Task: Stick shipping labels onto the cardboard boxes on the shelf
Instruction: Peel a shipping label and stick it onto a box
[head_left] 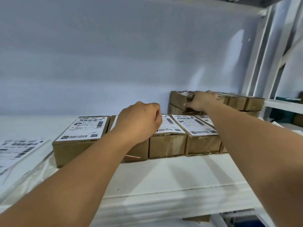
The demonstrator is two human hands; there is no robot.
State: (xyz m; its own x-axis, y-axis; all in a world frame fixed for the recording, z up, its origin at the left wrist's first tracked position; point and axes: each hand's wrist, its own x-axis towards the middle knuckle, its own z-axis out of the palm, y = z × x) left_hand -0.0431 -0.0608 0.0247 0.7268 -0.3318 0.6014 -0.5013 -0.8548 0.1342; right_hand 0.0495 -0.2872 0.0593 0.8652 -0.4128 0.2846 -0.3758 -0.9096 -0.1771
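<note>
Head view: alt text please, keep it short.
A person's right hand grips the top box of a stack at the back of a white shelf, while the left hand rests with curled fingers on a front row of labelled cardboard boxes. Printed label sheets lie at the left.
</note>
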